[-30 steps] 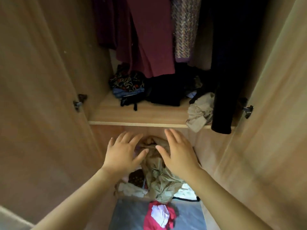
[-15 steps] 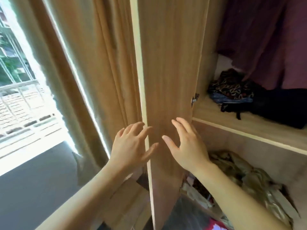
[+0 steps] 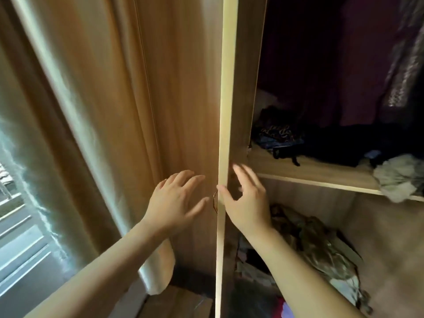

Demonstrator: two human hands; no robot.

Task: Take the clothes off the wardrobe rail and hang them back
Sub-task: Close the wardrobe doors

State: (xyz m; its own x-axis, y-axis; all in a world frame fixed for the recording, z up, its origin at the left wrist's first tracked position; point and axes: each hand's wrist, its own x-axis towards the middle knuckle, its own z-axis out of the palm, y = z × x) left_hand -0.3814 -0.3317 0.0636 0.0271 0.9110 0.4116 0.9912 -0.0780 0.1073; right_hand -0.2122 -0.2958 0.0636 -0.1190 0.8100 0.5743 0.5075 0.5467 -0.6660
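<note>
A: Clothes hang deep inside the wardrobe, to the right of the door and behind everything else. Begin nearer, though. What are the hands doing?

B: The left hand is spread flat, fingers apart, on the door's outer face, holding nothing. The right hand is on the door's other side: the thumb lies against the pale front edge, and the fingers, blurred, curl round towards the inner face. It looks like a loose hold on the edge, not a tight one.

A: And low down, right of the door?

B: A crumpled olive garment lies heaped below the shelf.

A: On the shelf itself?

B: A dark folded pile, and a pale grey bundle at its right end.

A: Left of the door?

B: A tan curtain, with a bright window beyond it.
</note>
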